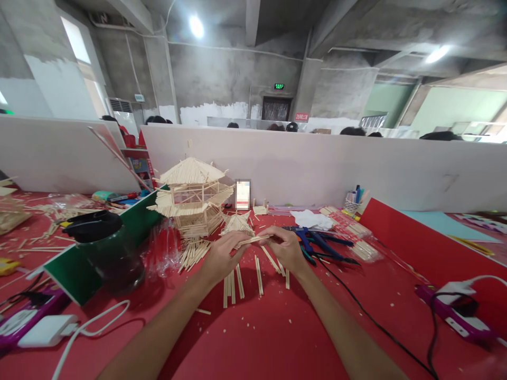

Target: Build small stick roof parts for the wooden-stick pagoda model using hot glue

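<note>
Between my two hands, over the red tabletop (253, 332), thin wooden sticks (253, 240) are held level, one end in each hand. My left hand (224, 256) pinches the left end with fingers closed. Fingers of my right hand (285, 250) are closed round the right end. Just behind my hands stands a small pointed stick roof (238, 222). A larger pagoda model (193, 198) made of sticks rises to the left. Loose sticks (259, 274) lie in short rows below my hands, and a bundle of sticks (195, 253) spreads left of my left hand.
A blue glue gun (304, 237) and pliers (335, 253) lie right of my right hand, with a black cord trailing forward. At left are a dark bottle (109, 258) and a green board (75, 274). Power strips (455, 311) sit at both sides; a white partition (297, 169) closes the back.
</note>
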Available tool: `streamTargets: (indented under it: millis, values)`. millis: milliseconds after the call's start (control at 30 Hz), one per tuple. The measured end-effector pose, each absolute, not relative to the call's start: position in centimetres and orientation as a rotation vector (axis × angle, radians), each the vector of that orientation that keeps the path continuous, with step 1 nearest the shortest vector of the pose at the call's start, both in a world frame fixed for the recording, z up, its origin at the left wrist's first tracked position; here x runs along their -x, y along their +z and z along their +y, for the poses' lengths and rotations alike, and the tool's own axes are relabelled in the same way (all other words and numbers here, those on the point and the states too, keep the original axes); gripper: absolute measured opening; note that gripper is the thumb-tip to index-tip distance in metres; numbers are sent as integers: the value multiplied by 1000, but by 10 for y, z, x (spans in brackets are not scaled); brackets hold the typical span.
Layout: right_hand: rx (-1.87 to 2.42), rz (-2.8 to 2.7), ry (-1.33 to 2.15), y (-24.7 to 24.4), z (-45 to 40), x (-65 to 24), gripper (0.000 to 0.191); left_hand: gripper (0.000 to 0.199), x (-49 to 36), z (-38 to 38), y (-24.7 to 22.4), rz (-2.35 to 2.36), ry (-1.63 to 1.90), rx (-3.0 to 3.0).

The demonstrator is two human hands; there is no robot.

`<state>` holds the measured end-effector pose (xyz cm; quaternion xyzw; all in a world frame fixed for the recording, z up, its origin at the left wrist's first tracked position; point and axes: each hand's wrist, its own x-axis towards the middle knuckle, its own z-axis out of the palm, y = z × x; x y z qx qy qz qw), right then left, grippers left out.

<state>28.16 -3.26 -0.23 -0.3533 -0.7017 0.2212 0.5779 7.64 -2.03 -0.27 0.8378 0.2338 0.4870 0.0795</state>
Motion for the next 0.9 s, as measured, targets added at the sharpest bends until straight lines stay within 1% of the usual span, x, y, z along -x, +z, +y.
streamTargets:
  millis: [133,267,433,500,667,900]
  values:
    - [760,-1739,461,-4,-33,-279,13,20,-80,-22,-1,675,1448,-2399]
    - [796,-1798,411,-4,-35,-276,11,17,-84,-23,3,727,1440,-2159]
    - [853,-1816,446,0,-38,-274,11,21,-84,-23,6,845,1335,-1981]
    - [875,-1835,465,0,-39,-273,11,23,-82,-22,5,885,1308,-2025]
    - [880,-1863,512,-2,-37,-273,14,24,-77,-20,2,898,1255,-2372]
    - [838,-1746,668,0,-32,-286,15,32,-68,-8,3,1125,1182,-2275]
